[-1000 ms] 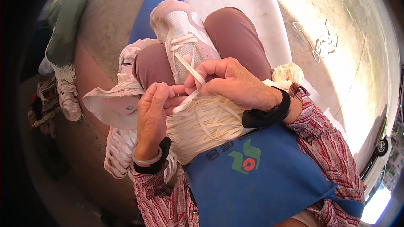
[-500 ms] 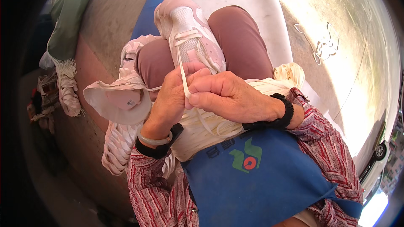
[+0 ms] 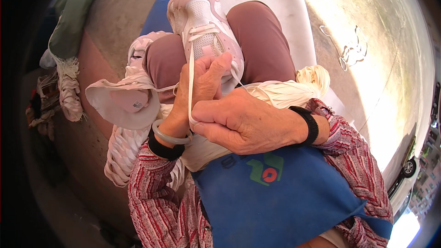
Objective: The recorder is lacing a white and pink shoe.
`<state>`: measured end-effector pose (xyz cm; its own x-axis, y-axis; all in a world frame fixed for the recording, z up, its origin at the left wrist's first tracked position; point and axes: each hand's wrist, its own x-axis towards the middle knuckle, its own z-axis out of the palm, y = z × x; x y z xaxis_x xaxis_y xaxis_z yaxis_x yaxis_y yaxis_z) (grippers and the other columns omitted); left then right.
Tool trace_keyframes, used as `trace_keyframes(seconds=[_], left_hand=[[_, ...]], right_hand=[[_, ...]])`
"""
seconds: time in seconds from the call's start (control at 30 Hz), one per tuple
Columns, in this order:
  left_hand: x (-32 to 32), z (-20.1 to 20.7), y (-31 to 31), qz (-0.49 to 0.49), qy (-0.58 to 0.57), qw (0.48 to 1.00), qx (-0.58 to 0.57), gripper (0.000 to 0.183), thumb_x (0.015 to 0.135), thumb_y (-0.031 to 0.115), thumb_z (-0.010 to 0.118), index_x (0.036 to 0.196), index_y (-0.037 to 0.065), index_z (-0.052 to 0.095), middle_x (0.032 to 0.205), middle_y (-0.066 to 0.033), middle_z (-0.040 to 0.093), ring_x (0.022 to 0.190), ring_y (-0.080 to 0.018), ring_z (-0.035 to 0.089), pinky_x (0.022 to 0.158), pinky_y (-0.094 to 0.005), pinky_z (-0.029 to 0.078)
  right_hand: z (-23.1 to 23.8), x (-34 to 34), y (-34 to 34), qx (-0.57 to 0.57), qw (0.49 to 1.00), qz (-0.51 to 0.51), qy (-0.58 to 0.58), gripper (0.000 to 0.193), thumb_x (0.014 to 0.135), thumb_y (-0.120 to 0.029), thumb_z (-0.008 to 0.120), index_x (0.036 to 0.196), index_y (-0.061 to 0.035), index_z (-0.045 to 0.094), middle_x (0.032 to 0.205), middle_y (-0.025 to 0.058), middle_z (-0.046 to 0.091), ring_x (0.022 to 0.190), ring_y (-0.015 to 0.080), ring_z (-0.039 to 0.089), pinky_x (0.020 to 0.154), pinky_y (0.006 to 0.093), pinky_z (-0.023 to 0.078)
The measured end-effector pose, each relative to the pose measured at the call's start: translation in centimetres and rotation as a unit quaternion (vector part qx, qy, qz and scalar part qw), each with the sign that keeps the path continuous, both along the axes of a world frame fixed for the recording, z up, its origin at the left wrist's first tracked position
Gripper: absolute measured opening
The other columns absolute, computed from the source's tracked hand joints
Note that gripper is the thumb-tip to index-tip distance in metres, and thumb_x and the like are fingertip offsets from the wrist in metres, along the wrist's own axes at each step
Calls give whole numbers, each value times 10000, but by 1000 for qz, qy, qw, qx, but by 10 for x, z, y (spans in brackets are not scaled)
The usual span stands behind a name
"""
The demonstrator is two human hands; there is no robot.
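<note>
A pink and white sneaker [image 3: 202, 36] stands between my knees, its laces partly threaded. My left hand [image 3: 202, 82] lies curled against the shoe's near part; its other fingers are mostly hidden. A white shoelace [image 3: 191, 82] runs taut from the lacing, over the back of my left hand, down to my right hand [image 3: 250, 120]. There its end is pinched between thumb and forefinger. Another lace strand [image 3: 238, 79] hangs from the shoe's right side.
Bundles of cream laces [image 3: 287, 93] lie across my lap, above a blue apron [image 3: 275, 193]. Left of my knee are another pink-white shoe [image 3: 138, 55], a white cap-like piece [image 3: 121, 103] and braided white laces [image 3: 121, 156]. A loose lace [image 3: 351, 53] lies on the floor at right.
My hands have parted. The left has moved up onto the sneaker; the right has drawn the lace end down and slightly left, pulling the strand straight.
</note>
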<state>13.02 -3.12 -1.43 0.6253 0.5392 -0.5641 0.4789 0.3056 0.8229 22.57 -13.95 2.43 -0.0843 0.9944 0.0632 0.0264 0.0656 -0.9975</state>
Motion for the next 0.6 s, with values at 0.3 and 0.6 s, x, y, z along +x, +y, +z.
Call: trace_keyframes(seconds=[0.3, 0.6], left_hand=[[22, 0, 12, -20, 41, 983, 176, 450, 917, 333, 562, 730, -74, 608, 503, -103, 522, 403, -150, 516, 422, -330, 422], [14, -12, 5, -20, 2, 922, 387, 292, 885, 207, 587, 788, -67, 608, 566, -199, 595, 471, -343, 611, 499, -413, 486]], right_hand=[[-9, -1, -2, -8, 999, -30, -25, 180, 902, -114, 553, 771, 8, 526, 623, 232, 563, 573, 415, 581, 565, 474, 452], [3, 11, -10, -22, 997, -29, 72, 201, 915, -121, 522, 767, 15, 523, 629, 237, 562, 572, 416, 569, 574, 476, 448]])
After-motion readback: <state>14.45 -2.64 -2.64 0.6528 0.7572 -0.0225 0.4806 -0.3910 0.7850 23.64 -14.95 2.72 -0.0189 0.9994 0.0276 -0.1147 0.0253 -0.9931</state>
